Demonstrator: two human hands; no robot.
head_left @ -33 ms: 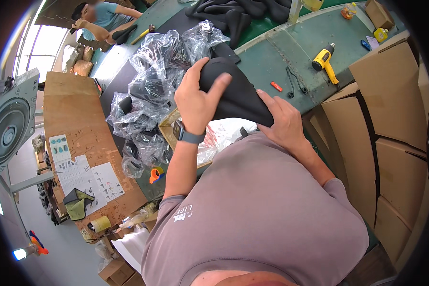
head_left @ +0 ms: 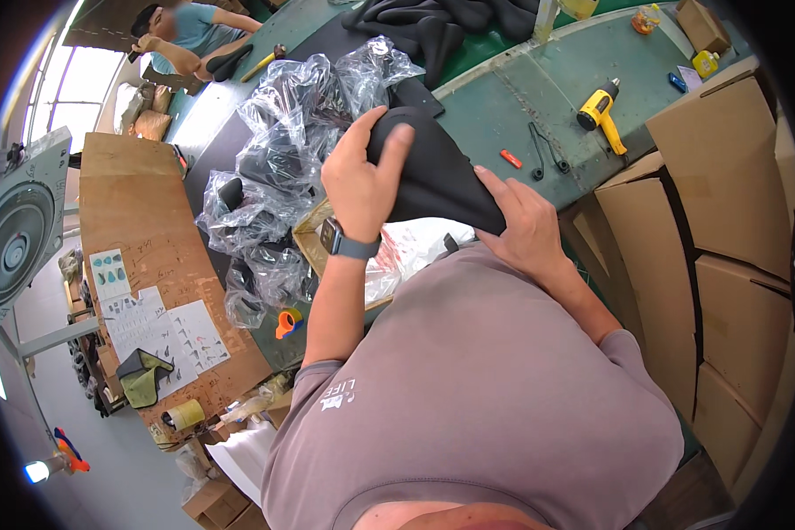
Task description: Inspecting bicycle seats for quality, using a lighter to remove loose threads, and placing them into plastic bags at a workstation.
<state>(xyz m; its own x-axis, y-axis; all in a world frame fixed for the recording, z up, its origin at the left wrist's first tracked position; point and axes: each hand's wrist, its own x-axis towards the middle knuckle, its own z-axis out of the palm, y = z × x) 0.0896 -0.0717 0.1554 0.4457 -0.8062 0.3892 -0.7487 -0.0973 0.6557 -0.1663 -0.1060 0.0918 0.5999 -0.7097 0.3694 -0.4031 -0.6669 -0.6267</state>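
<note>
I hold a black saddle-shaped pad (head_left: 433, 172) in front of my chest with both hands. My left hand (head_left: 367, 177), a grey watch on its wrist, grips the pad's upper left end with the thumb on top. My right hand (head_left: 521, 225) clasps its lower right edge. Just beyond the pad lies a heap of crumpled clear plastic bags (head_left: 283, 115) with more black pads inside. All of this is above a green workbench (head_left: 495, 97).
A yellow heat gun (head_left: 599, 110), black pliers (head_left: 543, 150) and a small red tool (head_left: 511, 159) lie on the bench. More black pads (head_left: 450, 22) are piled at the far end. Cardboard boxes (head_left: 715, 177) stand right. An orange tape dispenser (head_left: 287, 322), a brown board (head_left: 141, 221) and another person (head_left: 194, 31) are left.
</note>
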